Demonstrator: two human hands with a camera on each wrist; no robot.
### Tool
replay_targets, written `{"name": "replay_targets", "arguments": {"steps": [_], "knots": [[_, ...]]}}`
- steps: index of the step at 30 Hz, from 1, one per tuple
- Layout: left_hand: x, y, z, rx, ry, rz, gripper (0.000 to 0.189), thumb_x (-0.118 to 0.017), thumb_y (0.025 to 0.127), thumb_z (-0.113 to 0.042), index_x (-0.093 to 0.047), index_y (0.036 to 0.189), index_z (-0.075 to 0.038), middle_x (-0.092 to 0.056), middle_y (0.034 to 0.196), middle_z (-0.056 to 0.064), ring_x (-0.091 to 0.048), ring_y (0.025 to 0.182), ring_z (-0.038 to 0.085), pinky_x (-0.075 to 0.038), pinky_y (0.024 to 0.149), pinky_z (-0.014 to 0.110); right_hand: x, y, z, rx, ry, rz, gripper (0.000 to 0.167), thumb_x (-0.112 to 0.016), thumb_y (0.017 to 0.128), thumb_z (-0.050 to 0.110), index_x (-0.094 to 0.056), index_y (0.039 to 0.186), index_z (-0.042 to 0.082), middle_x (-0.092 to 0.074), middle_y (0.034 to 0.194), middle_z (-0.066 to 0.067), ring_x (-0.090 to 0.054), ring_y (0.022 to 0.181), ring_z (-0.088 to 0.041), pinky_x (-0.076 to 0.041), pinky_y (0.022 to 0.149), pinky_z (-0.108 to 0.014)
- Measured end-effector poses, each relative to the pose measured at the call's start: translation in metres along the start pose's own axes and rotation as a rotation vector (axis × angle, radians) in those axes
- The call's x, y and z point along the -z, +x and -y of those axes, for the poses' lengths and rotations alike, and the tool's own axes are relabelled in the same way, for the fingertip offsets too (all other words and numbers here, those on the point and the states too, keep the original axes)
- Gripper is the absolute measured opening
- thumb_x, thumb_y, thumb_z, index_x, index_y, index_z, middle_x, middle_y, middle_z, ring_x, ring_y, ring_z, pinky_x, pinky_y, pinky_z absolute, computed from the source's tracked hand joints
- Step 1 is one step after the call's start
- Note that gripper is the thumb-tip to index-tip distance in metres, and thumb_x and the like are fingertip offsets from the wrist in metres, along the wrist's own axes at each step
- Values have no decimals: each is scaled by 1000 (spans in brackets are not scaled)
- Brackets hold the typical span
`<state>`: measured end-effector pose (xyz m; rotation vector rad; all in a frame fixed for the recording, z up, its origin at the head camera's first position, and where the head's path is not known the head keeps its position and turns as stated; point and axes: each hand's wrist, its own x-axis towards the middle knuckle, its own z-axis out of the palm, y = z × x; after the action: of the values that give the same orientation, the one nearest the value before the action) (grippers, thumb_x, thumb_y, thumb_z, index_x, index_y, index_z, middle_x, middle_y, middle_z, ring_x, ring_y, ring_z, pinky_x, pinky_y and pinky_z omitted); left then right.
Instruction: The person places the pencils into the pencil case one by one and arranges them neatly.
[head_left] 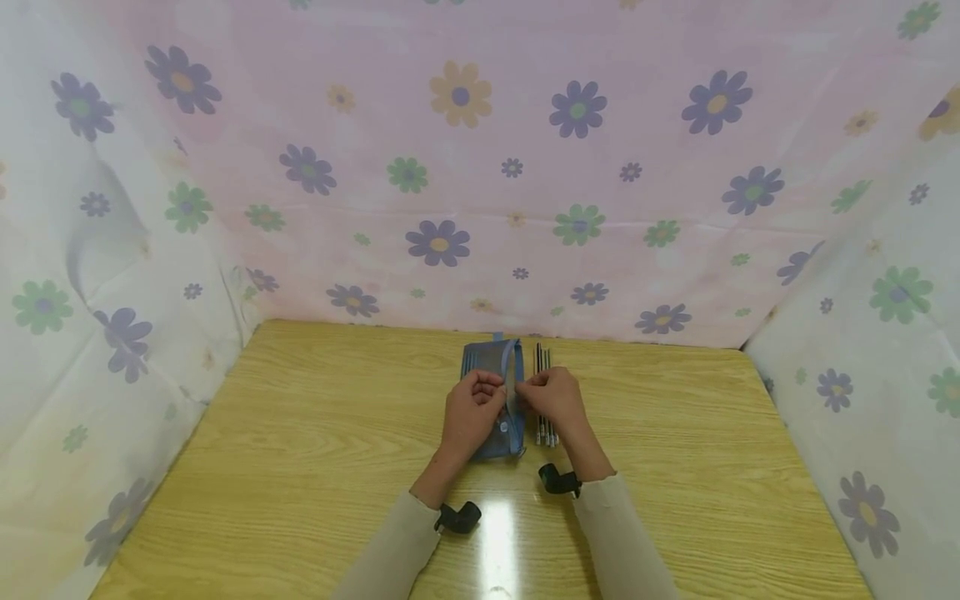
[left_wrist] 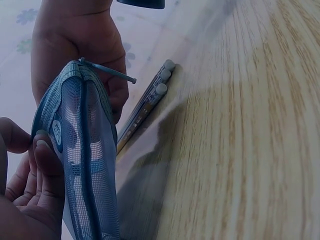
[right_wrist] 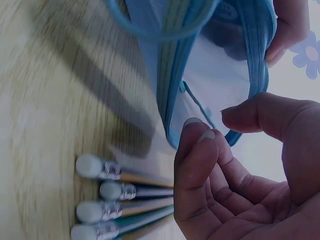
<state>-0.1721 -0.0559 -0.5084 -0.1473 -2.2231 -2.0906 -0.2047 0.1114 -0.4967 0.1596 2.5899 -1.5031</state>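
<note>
A blue mesh zip pouch [head_left: 487, 446] is at the far middle of the wooden table, its zipped mouth gaping in the right wrist view. My left hand [head_left: 472, 412] pinches the rim of the pouch [left_wrist: 85, 150] between thumb and fingers, beside a small round label. At the mouth's other side is my right hand [head_left: 555, 396], fingers loosely bent, a small gap showing between thumb and fingertips with nothing in it. A thin zipper pull [left_wrist: 107, 70] sticks out from one end of the pouch. Several pencils [right_wrist: 107, 212] with white erasers lie side by side just right of it.
The wood-grain table [head_left: 315, 467] is bounded by a flowered pink cloth [head_left: 495, 183] at the back and pale flowered cloths at both sides. Black wrist-worn cameras [head_left: 459, 518] hang at both cuffs, near the tabletop.
</note>
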Motion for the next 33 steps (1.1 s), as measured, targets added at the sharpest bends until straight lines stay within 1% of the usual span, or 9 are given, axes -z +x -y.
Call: {"name": "replay_targets", "arguments": {"steps": [3,7,10,13,17,20,26,29,33], "knots": [[0,5,15,6,15,4,15,-71,99,-3,-70,112,4,-72,89,15,-68,67,22,-55,56,23,4,-1,-1,2,-34,-14,19,-74,93,17,-82,87,1,-75,74,-10,-72,68,-29,-56,59,-33],[0,5,15,18,22,6,14,-71,98,-3,-70,111,3,-72,88,13,-67,66,16,-57,57,24,9,0,-3,18,-81,-34,19,-73,91,18,-83,88,2,-75,73,-9,-71,64,-23,-57,59,-33],[0,6,15,24,11,5,15,-71,98,-2,-70,112,4,-71,89,13,-67,66,15,-58,58,25,12,3,-7,35,-127,-55,19,-74,91,18,-83,89,2,-75,75,-8,-68,63,-19,-56,58,-32],[0,6,15,23,7,6,15,-71,98,-3,-69,112,5,-71,89,14,-67,67,15,-58,59,24,17,5,-10,51,-160,-79,18,-75,91,18,-82,88,2,-76,78,-9,-67,64,-20,-54,57,-32],[-1,5,14,23,14,-3,12,-72,98,-2,-70,109,2,-71,89,15,-66,66,16,-56,58,23,21,8,-15,66,-189,-103,18,-77,90,19,-82,87,2,-77,81,-11,-69,67,-21,-54,57,-32],[-1,5,12,23,11,-13,12,-73,97,-2,-71,109,0,-72,89,16,-66,66,19,-55,56,22,24,10,-19,69,-194,-108,17,-76,90,18,-82,86,2,-77,82,-11,-70,69,-22,-56,59,-34],[-2,4,12,19,2,-19,16,-72,97,1,-70,112,6,-72,91,20,-68,68,27,-54,55,22,26,14,-26,75,-216,-126,16,-77,90,16,-81,87,1,-78,87,-13,-72,74,-26,-61,68,-43],[-2,5,13,18,8,-16,17,-71,97,2,-69,113,7,-72,90,20,-68,67,25,-55,55,22,27,15,-27,65,-225,-128,17,-78,92,17,-81,88,1,-78,89,-14,-73,78,-28,-62,71,-45],[-1,5,15,13,10,-4,17,-71,97,1,-69,112,7,-72,89,17,-67,66,18,-57,57,23,29,17,-29,57,-235,-131,17,-78,93,16,-81,89,0,-78,90,-15,-73,78,-29,-62,72,-46]]}}
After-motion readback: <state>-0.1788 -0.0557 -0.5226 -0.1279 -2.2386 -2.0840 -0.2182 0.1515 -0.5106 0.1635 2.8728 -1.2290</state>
